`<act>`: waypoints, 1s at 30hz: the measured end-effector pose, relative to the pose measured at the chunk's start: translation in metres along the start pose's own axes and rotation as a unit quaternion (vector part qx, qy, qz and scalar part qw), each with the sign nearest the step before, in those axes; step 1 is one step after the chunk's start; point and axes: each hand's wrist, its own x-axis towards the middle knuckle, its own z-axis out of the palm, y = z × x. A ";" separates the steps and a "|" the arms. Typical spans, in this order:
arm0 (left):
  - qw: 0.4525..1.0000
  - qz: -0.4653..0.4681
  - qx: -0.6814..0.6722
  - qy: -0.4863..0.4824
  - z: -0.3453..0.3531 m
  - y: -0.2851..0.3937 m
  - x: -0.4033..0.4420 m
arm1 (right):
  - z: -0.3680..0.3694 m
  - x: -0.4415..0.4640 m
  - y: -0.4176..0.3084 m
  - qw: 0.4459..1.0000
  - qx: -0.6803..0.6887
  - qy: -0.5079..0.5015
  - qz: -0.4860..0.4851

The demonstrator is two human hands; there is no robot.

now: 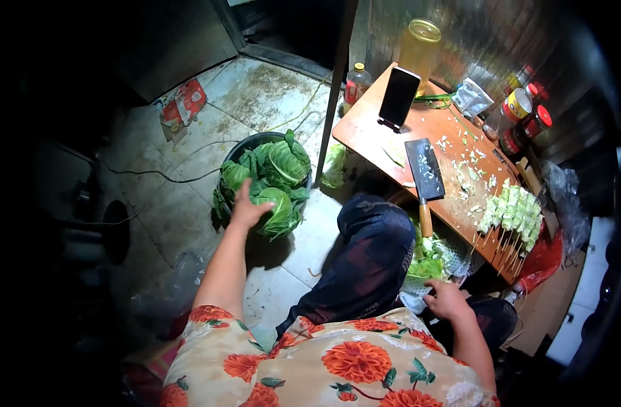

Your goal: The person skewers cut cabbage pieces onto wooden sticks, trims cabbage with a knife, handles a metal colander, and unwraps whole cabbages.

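Note:
My left hand (246, 209) reaches over a dark bucket (246, 144) full of green cabbages (283, 163). Its fingers are spread, with the thumb beside the front cabbage (278, 211); whether it touches is unclear. Close to my lap, my right hand (446, 298) is loosely bent, fingers apart, and nothing shows in it. Just beyond it lie loose cabbage leaves (427, 266) on a pale mesh cloth. A cleaver (426, 173) rests on the wooden table, its handle jutting over the near edge. Skewers of cut cabbage (513, 216) lie at the table's right end.
A phone (399, 98) stands upright on the table (365, 122), near a tall jar (419, 51). Several bottles (517, 105) line the wall side. Cabbage scraps cover the board. A cable (168, 178) crosses the tiled floor, where a red-and-white packet (183, 103) lies.

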 end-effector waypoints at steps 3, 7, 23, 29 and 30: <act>0.969 -0.026 0.239 -0.046 0.015 0.041 -0.030 | 0.009 -0.003 0.004 0.999 -0.007 -0.016 0.026; 0.963 0.057 0.265 0.016 0.021 0.034 -0.090 | 0.022 0.001 0.014 0.999 -0.026 -0.019 0.031; 0.991 -0.006 0.130 -0.020 0.039 -0.009 -0.123 | 0.031 0.012 0.010 0.996 -0.044 -0.073 0.021; 0.988 -0.139 0.055 -0.023 0.065 -0.001 -0.045 | 0.037 0.016 0.013 0.993 -0.046 -0.101 0.040; 0.982 -0.110 0.133 -0.070 0.073 -0.007 -0.044 | 0.037 0.015 0.013 0.993 -0.045 -0.097 0.045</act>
